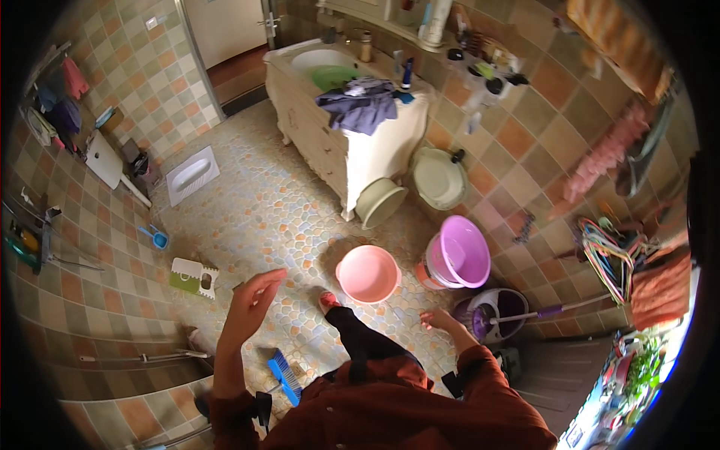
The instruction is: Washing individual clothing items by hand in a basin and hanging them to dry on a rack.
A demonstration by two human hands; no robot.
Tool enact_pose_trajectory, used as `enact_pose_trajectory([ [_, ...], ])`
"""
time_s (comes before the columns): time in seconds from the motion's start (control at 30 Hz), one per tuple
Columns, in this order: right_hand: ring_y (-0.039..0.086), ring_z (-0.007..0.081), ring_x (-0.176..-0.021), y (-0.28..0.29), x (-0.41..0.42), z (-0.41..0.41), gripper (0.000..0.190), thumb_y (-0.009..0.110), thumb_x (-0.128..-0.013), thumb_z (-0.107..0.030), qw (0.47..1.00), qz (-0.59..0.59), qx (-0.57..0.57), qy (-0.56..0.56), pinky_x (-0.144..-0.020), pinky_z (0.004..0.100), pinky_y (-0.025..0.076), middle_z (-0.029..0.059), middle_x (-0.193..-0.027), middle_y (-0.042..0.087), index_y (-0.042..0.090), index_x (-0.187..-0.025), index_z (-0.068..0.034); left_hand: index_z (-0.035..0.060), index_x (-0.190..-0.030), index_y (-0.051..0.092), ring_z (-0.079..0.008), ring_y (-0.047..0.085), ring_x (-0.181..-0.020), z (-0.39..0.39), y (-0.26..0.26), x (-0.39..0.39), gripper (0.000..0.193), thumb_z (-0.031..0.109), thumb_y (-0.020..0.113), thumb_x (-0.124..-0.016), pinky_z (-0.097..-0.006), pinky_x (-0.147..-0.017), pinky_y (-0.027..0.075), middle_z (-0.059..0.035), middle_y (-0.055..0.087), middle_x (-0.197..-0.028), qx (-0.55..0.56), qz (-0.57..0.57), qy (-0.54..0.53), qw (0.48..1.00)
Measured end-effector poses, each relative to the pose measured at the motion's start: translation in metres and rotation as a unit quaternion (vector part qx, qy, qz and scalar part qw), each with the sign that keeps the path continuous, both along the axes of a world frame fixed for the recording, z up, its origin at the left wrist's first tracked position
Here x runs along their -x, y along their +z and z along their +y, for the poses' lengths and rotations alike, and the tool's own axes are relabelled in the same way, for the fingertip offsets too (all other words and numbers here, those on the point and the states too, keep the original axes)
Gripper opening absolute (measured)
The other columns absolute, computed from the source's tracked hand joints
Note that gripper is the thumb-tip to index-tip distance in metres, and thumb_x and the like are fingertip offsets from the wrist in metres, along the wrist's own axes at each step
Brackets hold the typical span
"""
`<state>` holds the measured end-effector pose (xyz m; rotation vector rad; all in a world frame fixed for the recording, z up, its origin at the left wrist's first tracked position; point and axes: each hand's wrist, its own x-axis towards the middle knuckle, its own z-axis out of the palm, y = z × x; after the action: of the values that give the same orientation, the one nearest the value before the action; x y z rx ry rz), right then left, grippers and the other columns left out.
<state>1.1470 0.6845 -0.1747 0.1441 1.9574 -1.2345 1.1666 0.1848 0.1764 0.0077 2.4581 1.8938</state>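
Observation:
My left hand [254,306] is raised over the floor with nothing in it, thumb and fingers slightly apart. Below and beyond it lies a green-and-white folding stool [191,277]. My right hand [440,319] hangs with loosely bent fingers, holding nothing that I can see, near a purple-and-white mop bucket [520,309] with a spin mop [482,322] in it. A pink plastic basin [368,274] stands on the pebble-patterned floor [275,225] ahead of my foot. To its right, a purple basin [466,253] sits tilted on a bucket [428,265].
A cream vanity [308,140] bears dark clothes [365,107] beside a green basin [332,77] in its sink. Two pale basins lean nearby, one against the vanity [382,203], one against the wall [439,179]. A squat toilet [193,175] lies left; a blue broom [286,377] lies near me.

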Motion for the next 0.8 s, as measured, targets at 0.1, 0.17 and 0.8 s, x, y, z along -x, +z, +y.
enact_pose_trajectory([
  [0.1, 0.066, 0.019, -0.072, 0.022, 0.105, -0.073, 0.031, 0.059, -0.087, -0.021, 0.992, 0.106, 0.055, -0.029, -0.066, 0.0346, 0.055, 0.0099, -0.088, 0.07, 0.066, -0.11, -0.002, 0.0069, -0.121, 0.06, -0.0141, 0.059, -0.106, -0.054, 0.005, 0.043, 0.026, 0.009, 0.053, -0.096, -0.0274, -0.083, 0.049, -0.0068, 0.063, -0.118, 0.046, 0.01, 0.035, 0.998],
  [0.17, 0.068, 0.0288, -0.076, 0.0, 0.191, -0.085, 0.034, 0.057, -0.087, -0.021, 0.957, 0.283, 0.044, 0.04, -0.068, 0.0398, 0.054, 0.0172, -0.091, 0.069, 0.063, -0.115, -0.001, 0.004, -0.124, 0.058, -0.0163, 0.059, -0.108, -0.09, 0.014, 0.079, 0.029, 0.007, 0.052, -0.095, -0.028, -0.088, 0.048, -0.0085, 0.062, -0.119, 0.032, -0.008, 0.047, 0.998],
  [0.8, 0.053, 0.0355, -0.107, 0.228, 0.655, -0.369, 0.036, 0.058, -0.086, -0.035, 0.686, 0.461, -0.456, -0.329, -0.085, 0.0481, 0.046, 0.0156, -0.11, 0.055, 0.054, -0.113, -0.01, 0.0019, -0.127, 0.054, -0.0183, 0.062, -0.103, -0.424, -0.042, 0.37, 0.032, 0.007, 0.051, -0.095, -0.0305, -0.09, 0.049, -0.0104, 0.064, -0.115, -0.013, -0.077, 0.098, 0.992],
])
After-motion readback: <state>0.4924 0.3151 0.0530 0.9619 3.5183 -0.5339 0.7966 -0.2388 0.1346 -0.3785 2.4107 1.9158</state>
